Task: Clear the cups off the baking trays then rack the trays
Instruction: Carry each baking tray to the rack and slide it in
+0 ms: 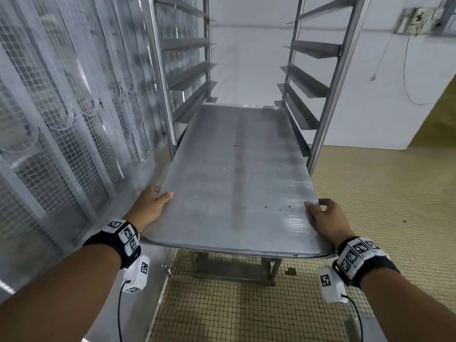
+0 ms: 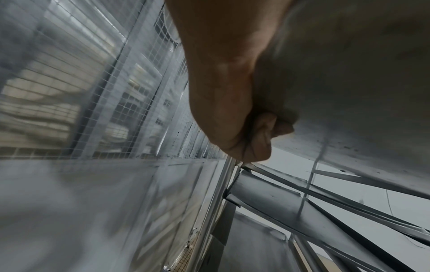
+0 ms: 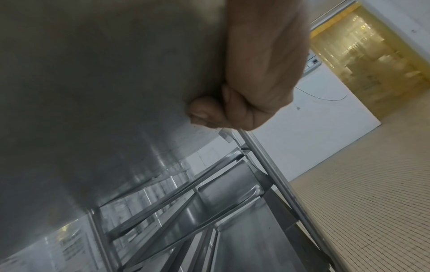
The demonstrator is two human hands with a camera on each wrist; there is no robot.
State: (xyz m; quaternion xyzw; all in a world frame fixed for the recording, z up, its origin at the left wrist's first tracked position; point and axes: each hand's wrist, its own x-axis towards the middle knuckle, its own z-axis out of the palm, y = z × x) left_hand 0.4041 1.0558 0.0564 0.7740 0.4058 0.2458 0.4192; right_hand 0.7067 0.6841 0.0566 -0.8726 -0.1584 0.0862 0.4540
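A bare grey baking tray point(image 1: 234, 183) with a few crumbs lies partly inside the steel rack point(image 1: 338, 77), its far end between the side rails, its near end sticking out toward me. My left hand point(image 1: 151, 206) grips the tray's near left edge, thumb on top, fingers point(image 2: 263, 132) curled under the tray's underside point(image 2: 349, 73). My right hand point(image 1: 325, 218) grips the near right edge the same way, with fingers point(image 3: 209, 112) curled beneath the tray point(image 3: 104, 92). No cups are in view.
A wire-mesh wall point(image 1: 61, 119) runs close along the left. Empty angled rails point(image 1: 190, 80) climb both sides of the rack above the tray. Tiled floor point(image 1: 370, 193) spreads to the right, with a white wall point(image 1: 370, 95) and a yellow strip-curtain doorway point(image 3: 372, 64) beyond.
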